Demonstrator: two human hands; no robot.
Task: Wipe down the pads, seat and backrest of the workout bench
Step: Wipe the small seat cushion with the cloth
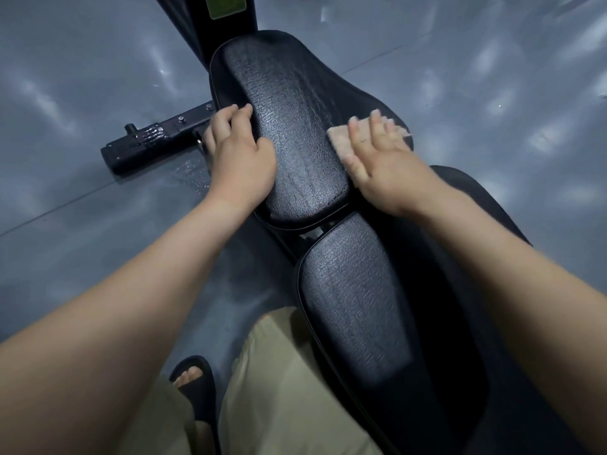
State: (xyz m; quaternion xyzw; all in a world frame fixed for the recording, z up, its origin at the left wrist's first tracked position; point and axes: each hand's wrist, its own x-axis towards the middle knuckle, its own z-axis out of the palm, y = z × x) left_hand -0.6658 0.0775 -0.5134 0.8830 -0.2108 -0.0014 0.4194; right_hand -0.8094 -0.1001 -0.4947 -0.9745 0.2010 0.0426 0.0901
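While left grip [241, 152] curls over edge of far pad [289, 119], right grip [381, 159], flat, presses cloth [340, 139] on its right side; near pad [354, 307] prob. not yet wiped.

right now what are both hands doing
Left hand: grips the left edge of the far pad, fingers curled over it.
Right hand: open, straight fingers pressing the cloth against the pad's right side.

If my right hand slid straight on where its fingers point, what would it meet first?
Probably just more of the black textured bench pad beneath the beige cloth, then its edge; depth unclear.
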